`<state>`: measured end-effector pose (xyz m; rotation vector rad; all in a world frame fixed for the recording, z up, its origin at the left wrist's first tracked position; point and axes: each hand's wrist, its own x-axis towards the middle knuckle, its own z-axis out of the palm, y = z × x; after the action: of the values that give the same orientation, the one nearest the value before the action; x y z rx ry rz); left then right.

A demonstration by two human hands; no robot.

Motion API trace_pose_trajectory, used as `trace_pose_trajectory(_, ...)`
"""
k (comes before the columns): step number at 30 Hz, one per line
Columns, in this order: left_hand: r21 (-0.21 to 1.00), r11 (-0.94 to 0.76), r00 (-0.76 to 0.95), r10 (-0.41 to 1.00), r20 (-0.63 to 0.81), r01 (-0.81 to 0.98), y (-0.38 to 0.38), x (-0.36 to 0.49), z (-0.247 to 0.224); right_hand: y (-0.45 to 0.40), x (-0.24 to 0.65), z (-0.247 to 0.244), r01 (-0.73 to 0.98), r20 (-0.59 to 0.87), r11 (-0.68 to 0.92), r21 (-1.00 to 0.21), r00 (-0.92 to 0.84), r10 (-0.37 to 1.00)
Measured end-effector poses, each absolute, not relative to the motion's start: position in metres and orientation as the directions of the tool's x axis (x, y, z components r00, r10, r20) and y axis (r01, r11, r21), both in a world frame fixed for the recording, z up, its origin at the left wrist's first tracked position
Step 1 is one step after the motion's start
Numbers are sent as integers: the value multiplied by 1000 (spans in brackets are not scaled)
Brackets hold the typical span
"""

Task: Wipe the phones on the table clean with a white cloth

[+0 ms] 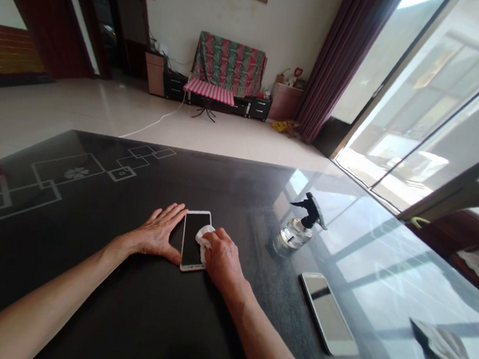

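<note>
1. The person's bare forearms (54,291) are lying nearest the camera, spanning a glossy black tabletop (141,318) with pale geometric line patterns.
2. The left hand (158,232) is resting with fingers and thumb spread apart, touching the left edge of a white-framed rectangular phone with a dark screen (191,234); the phone is lying flat on the tabletop, between the hands.
3. The right hand (224,258) is pinching a crumpled white wipe (203,236) in bunched fingers, holding it against the screen's right side.
4. A squat, clear spray bottle with a black trigger head (296,235) is standing upright, right of the right hand.
5. A second white-framed phone with a pale, reflective face (329,319) is lying aslant, nearer the camera than the bottle.
</note>
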<state>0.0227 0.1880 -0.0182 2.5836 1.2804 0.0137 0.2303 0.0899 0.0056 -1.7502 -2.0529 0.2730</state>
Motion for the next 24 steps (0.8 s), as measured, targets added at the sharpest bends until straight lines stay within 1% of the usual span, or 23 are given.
trace_pose_trajectory(4, 224, -576, 609, 785, -117, 786, 188, 22, -18, 83, 231, 5, 886, 187, 186, -424, -116, 976)
trace_pose_trajectory(24, 224, -588, 617, 782, -90, 777, 189, 20, -20, 51, 233, 5, 860, 183, 185, -476, -108, 977)
